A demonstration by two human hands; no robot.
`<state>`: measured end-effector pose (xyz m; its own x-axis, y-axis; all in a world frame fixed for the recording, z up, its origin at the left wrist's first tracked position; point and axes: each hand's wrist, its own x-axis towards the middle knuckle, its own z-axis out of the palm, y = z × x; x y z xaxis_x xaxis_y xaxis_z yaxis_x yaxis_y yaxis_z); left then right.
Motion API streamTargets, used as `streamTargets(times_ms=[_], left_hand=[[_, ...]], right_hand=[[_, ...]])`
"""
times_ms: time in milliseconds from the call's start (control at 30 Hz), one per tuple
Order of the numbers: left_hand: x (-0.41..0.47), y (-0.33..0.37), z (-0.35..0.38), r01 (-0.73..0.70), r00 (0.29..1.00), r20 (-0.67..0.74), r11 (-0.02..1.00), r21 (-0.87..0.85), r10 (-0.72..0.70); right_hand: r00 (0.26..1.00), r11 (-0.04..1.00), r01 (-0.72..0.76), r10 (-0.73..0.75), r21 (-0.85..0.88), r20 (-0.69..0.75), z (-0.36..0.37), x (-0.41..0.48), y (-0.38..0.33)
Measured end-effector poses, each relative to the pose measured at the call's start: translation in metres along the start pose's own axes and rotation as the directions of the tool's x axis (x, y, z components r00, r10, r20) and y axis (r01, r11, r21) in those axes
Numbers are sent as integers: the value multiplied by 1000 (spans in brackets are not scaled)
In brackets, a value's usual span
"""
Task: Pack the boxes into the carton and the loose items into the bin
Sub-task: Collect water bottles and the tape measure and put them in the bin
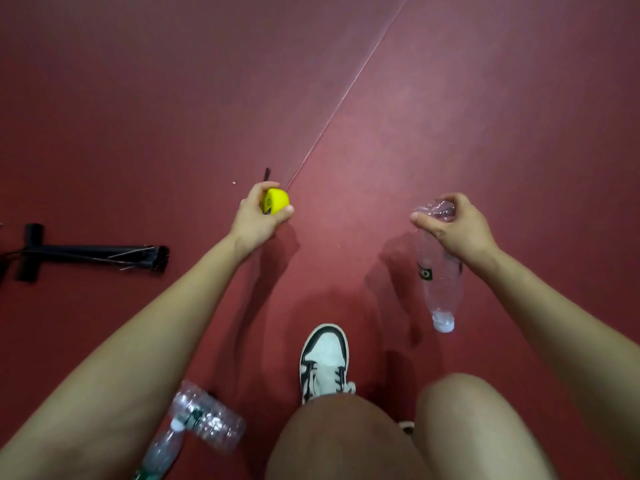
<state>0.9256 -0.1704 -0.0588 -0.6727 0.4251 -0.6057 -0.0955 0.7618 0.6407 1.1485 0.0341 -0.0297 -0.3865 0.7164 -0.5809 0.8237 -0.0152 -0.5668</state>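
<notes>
My left hand [258, 220] grips a small yellow object [275, 201], rounded like a tape measure, held above the red floor. My right hand [453, 225] pinches the base end of an empty clear plastic bottle [440, 282]; the bottle hangs with its white cap pointing down toward me. Two more empty clear bottles [204, 419] lie on the floor at the lower left, partly hidden behind my left forearm. No carton or bin is in view.
A black T-shaped metal stand base [93, 254] lies on the floor at the left. A thin seam line [346, 95] runs diagonally across the red floor. My knees and a black-and-white sneaker [323, 358] fill the lower middle.
</notes>
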Motion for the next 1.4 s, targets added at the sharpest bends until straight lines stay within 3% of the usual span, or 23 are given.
streamTargets(times_ms=[200, 433, 567, 733, 900, 1000, 1267, 1400], left_hand=[[-137, 115, -12, -72, 985, 149, 993, -94, 86], [-307, 256, -51, -40, 953, 288, 979, -202, 98], [-392, 328, -77, -121, 919, 347, 972, -200, 186], [-465, 392, -104, -209, 873, 407, 961, -183, 268], [-501, 430, -117, -292, 808, 478, 938, -184, 345], [-522, 448, -122, -333, 765, 531, 930, -156, 363], [-583, 499, -139, -603, 496, 689, 781, -164, 528], [-616, 528, -151, -767, 294, 761, 618, -173, 578]], right_hand=[[997, 991, -66, 71, 117, -36, -90, -110, -42], [990, 961, -110, 129, 253, -60, -217, -259, -116], [987, 938, -103, 138, 331, -86, -282, -341, -149], [984, 942, -52, 104, 332, -142, -341, -426, -179], [954, 979, 87, -27, 187, -298, -375, -484, -198], [918, 970, 94, 2, 223, -396, -386, -516, -209], [725, 868, 270, 103, 418, -681, -412, -600, -231], [624, 879, 294, 122, 377, -772, -433, -650, -232]])
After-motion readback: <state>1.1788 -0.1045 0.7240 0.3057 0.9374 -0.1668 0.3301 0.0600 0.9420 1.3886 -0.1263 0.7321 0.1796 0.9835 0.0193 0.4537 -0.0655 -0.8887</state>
